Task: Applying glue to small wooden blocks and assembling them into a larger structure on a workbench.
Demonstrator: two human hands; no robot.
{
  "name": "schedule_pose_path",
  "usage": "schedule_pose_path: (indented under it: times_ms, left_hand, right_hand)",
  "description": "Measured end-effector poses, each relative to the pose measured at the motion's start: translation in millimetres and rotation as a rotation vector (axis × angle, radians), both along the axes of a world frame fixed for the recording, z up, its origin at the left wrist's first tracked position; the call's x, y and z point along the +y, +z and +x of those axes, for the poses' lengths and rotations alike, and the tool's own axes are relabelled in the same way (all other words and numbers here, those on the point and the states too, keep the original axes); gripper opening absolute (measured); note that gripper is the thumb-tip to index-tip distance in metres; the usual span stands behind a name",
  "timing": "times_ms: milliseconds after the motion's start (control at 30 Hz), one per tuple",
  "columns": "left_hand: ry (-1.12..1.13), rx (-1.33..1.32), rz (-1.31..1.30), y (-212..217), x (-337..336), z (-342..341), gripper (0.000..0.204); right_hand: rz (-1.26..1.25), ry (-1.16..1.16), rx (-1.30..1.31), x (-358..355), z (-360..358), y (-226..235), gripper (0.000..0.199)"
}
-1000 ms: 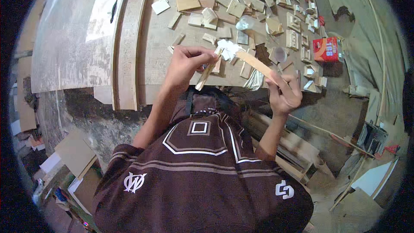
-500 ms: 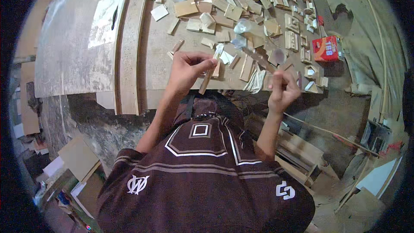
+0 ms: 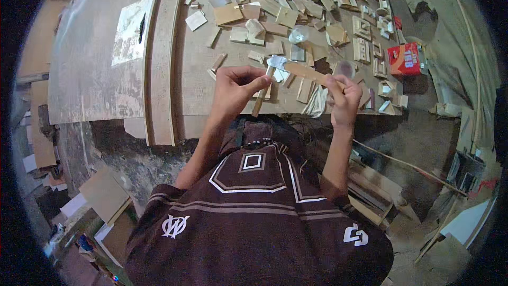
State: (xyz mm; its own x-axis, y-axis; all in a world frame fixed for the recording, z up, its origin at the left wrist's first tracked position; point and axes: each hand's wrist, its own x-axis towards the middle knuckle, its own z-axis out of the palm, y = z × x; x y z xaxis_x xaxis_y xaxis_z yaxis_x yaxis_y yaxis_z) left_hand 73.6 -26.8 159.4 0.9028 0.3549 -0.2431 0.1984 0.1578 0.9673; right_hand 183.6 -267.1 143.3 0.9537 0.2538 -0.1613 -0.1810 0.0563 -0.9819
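I see left fingers point(image 3: 260, 81) pinching a strip point(image 3: 259, 104), right fingers point(image 3: 335, 88) a stick point(image 3: 307, 72); white paste point(image 3: 277, 62) at their tips, strip's lower length bare.

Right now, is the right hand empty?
No, the right hand grips one end of a flat wooden strip.

Free tabletop point(image 3: 194, 94) left of left hand point(image 3: 235, 92) (wood scraps point(image 3: 229, 15) beyond)

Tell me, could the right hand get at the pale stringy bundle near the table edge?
Probably yes: the pale stringy bundle lies just left of the right hand with nothing visible between, though that hand holds a flat wooden stick.
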Motion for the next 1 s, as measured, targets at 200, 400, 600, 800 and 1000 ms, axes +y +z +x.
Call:
schedule_pose_path:
  times_ms: [200, 400, 600, 800, 1000]
  left_hand:
    - [0.017, 0.002, -0.101, -14, -2, 12, 0.013]
    - [0.008, 0.007, -0.088, -7, -3, 22, 0.013]
    - [0.033, 0.050, -0.041, -4, -9, 29, 0.012]
    - [0.061, 0.072, -0.023, -14, -11, 33, 0.012]
    - [0.050, 0.030, -0.089, -10, -14, 33, 0.013]
  right_hand:
    - [0.069, -0.044, 0.076, -3, 13, 7, 0.013]
    - [-0.026, -0.015, 0.063, -2, 32, 1, 0.012]
    - [0.002, 0.064, 0.025, 2, 40, -2, 0.010]
    - [0.068, 0.034, 0.158, -18, 41, -12, 0.011]
    - [-0.002, 0.085, 0.081, -9, 46, -13, 0.012]
